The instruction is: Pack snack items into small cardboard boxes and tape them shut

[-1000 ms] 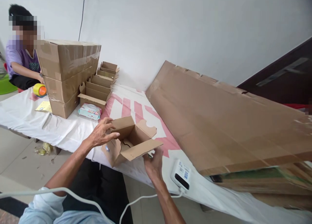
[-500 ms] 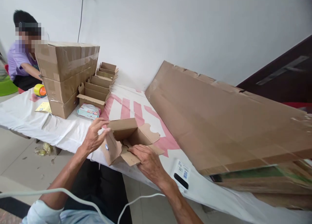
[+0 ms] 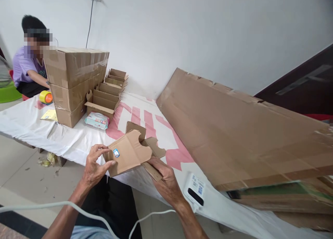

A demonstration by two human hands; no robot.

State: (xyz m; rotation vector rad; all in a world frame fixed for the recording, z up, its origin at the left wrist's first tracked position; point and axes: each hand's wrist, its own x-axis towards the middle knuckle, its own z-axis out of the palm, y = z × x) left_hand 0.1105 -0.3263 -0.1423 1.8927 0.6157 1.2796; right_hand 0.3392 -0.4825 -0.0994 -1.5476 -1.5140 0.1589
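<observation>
Cardboard box, half folded and held tilted just above the tabletop edge, sits pinched in the left hand while the right hand grips its lower flap; probably best to crease squarely along the scores.

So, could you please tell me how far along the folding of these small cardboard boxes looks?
Done: a row of folded open boxes stands beside the taped stack of cartons. In hand: the left hand and right hand hold a small carton with its flaps not yet closed. Left, it seems: the big pile of flat cardboard sheets leaning along the white-covered table.
</observation>
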